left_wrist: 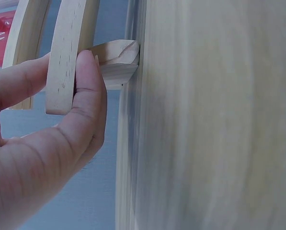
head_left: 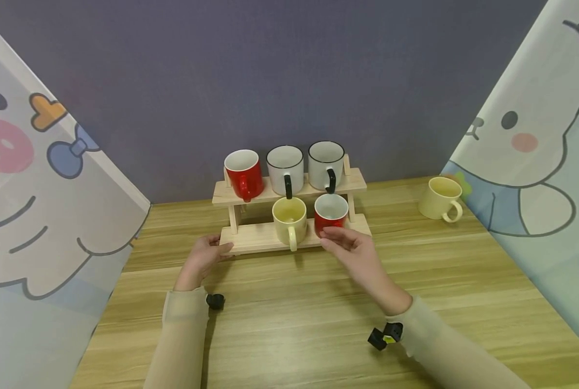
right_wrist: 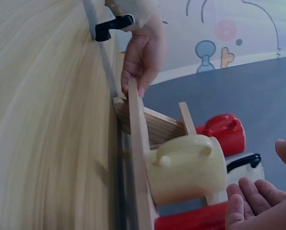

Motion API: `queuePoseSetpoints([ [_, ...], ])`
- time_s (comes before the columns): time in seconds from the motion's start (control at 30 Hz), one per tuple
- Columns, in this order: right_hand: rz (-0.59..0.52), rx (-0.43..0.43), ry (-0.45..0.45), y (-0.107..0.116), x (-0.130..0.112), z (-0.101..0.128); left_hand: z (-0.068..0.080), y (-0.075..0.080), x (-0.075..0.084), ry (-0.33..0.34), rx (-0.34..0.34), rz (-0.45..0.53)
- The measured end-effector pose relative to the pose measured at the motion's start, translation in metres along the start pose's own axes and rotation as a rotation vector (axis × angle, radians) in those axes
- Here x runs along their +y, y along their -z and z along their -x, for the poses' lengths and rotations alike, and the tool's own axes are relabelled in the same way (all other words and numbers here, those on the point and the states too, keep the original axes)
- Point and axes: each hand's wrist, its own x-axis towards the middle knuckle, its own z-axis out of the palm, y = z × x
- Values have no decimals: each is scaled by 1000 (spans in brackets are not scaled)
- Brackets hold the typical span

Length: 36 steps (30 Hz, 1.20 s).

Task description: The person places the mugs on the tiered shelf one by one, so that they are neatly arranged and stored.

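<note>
My left hand (head_left: 203,260) grips the left front corner of a two-tier wooden rack (head_left: 250,239), thumb above and fingers beneath its lower board (left_wrist: 61,72). My right hand (head_left: 356,256) is at the front of a red mug (head_left: 329,221) with a white inside, on the right of the lower tier. In the right wrist view its thumb stands apart from its loosely bent fingers (right_wrist: 257,199), which overlap the red mug's edge. Left of that mug a yellow mug (head_left: 284,219) stands upright on the same tier, handle facing front.
Along the upper tier stand a red mug (head_left: 253,183) and two white mugs (head_left: 282,170) with black rims and handles. Another yellow mug (head_left: 433,201) stands on the wooden table (head_left: 289,324) at the far right. A grey panel (head_left: 289,70) rises behind the rack; printed panels flank both sides.
</note>
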Motion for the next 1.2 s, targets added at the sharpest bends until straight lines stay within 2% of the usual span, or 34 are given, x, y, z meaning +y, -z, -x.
queuePoseSetpoints([
  [0.33,-7,69,40,29,-10,-1,1,1,1,11,-1,-9],
  [0.63,113,154,66,62,-12,-5,1,2,1,9,-1,-6],
  [1.2,212,371,13,131,-2,-15,0,1,-1,3,-13,8],
])
